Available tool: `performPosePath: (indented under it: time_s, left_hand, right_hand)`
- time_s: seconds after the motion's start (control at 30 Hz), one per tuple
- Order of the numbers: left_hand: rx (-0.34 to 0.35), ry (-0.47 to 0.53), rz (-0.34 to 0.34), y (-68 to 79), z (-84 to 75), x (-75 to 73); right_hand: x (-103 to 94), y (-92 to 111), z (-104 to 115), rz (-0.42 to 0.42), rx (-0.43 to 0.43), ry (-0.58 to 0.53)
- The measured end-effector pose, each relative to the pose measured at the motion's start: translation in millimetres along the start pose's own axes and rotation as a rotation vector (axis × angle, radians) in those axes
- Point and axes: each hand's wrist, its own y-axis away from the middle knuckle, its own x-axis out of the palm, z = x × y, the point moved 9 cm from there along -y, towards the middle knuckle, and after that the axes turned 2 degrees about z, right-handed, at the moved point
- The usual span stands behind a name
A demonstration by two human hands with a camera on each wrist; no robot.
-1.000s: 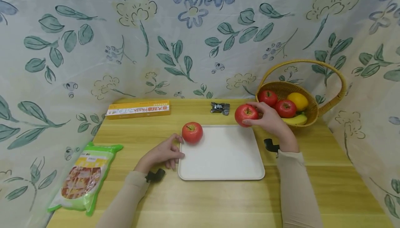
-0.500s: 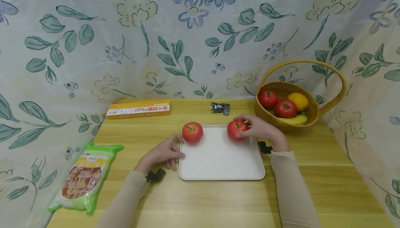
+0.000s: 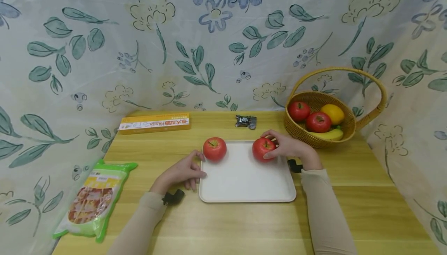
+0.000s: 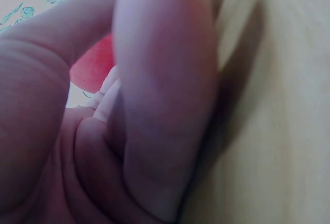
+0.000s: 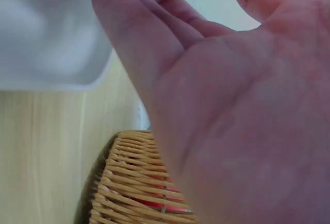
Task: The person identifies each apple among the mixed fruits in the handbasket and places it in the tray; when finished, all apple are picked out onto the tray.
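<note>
The right hand (image 3: 288, 146) grips a red apple (image 3: 262, 149), fingers and thumb clamped around its right side. The apple is located at the far right corner of the tray (image 3: 248, 181); whether its base touches the tray cannot be determined. The left hand (image 3: 179, 170) is positioned at the tray's left edge, thumb and forefinger apart; pressure on the rim cannot be determined. A second apple (image 3: 214, 149) sits in the far left corner, just beside the left forefinger.

Obstructions: the wicker basket (image 3: 296, 131) stands just behind the right wrist, its handle (image 3: 380, 92) arching overhead. It contains two apples (image 3: 318, 122), a yellow fruit (image 3: 333, 114) and a banana (image 3: 330, 134). A small black packet (image 3: 246, 122) lies behind the tray. A pasta box (image 3: 155, 124) lies at the table's (image 3: 227, 228) far left; a green-edged bag (image 3: 93, 200) lies left of the left arm.
</note>
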Motion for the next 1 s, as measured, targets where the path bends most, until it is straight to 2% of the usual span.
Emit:
performPosePath:
  time_s: [0.43, 0.7, 0.83, 1.0]
  left_hand:
    - [0.004, 0.001, 0.003, -1.8, 3.0, -0.3]
    - [0.014, -0.001, 0.004, -1.0, 3.3, 0.4]
    - [0.017, 0.005, 0.006, -0.8, 2.6, 0.3]
    - [0.017, 0.009, 0.008, -0.7, 2.5, 0.1]
  right_hand:
    - [1.4, -3, -8, 0.002, 0.021, -0.004]
    - [-2.6, 6, 0, 0.004, 0.033, -0.013]
    - [-21.3, 22, 8, -0.082, -0.002, -0.036]
    - [-62.8, 54, 14, -0.327, -0.058, -0.049]
